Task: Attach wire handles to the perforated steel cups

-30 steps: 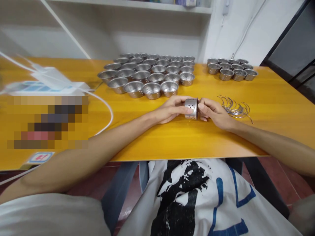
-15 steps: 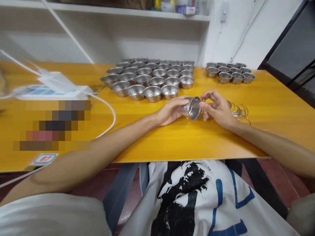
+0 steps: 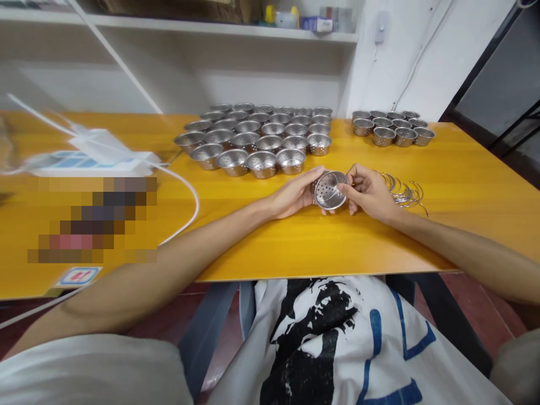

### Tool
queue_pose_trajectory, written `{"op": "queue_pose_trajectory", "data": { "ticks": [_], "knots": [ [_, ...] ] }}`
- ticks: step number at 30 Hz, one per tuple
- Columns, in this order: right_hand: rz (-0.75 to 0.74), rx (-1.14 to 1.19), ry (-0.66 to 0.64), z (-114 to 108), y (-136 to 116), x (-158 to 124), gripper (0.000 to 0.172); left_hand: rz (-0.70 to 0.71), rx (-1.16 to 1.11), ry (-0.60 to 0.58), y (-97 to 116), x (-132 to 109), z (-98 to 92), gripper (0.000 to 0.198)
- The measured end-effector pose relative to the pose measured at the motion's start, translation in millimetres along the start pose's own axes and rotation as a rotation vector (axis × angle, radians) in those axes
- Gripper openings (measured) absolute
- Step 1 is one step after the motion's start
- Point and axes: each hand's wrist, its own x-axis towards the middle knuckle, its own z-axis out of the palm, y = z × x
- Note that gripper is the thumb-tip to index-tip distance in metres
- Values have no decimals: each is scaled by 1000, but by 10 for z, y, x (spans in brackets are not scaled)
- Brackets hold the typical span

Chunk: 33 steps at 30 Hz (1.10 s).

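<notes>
A small perforated metal cup (image 3: 329, 192) is tilted with its mouth toward me, showing the holes in its bottom. My left hand (image 3: 297, 196) is wrapped round its left side, thumb along the top. At the right rim, my right hand (image 3: 366, 190) is closed, its thumb over the edge and its other fingers curled behind. A thin bright curve shows inside the cup near that thumb; whether it is a wire or a reflection I cannot tell. Beside my right hand lies a loose pile of curved metal wires (image 3: 407, 194), partly hidden by the hand.
Rows of similar metal cups (image 3: 261, 163) stand mouth up behind my hands. A smaller group of cups (image 3: 383, 135) is at the back right. On the left lie a white power strip (image 3: 139, 163) and a white cable (image 3: 196, 197). The yellow table (image 3: 253, 253) ends before my lap.
The cup has turned so its mouth faces me more and its perforated bottom shows. My right hand has shifted slightly, its thumb now over the rim. The view has tipped a little.
</notes>
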Motion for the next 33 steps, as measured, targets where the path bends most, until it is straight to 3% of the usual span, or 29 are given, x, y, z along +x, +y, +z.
{"op": "queue_pose_trajectory", "data": {
  "ticks": [6, 11, 15, 19, 24, 30, 33],
  "knots": [
    [54, 12, 200, -213, 7, 171, 52, 17, 20, 53, -53, 29, -60, 69],
    [157, -18, 423, -776, 113, 435, 45, 16, 14, 93, -71, 9, -69, 62],
    [295, -16, 508, -1163, 232, 596, 51, 26, 10, 75, -93, 11, -82, 58],
    [376, -25, 521, -1300, 349, 752, 58, 42, -5, 64, -110, 21, -84, 58],
    [358, -36, 525, -1299, 469, 921, 57, 43, -23, 84, -81, 14, -34, 46],
    [240, -5, 429, -1272, 472, 854, 54, 38, -13, 82, -71, 6, -14, 41],
    [113, -156, 297, -1229, 457, 809, 43, 33, -1, 83, -76, 6, -19, 42]
  ]
}}
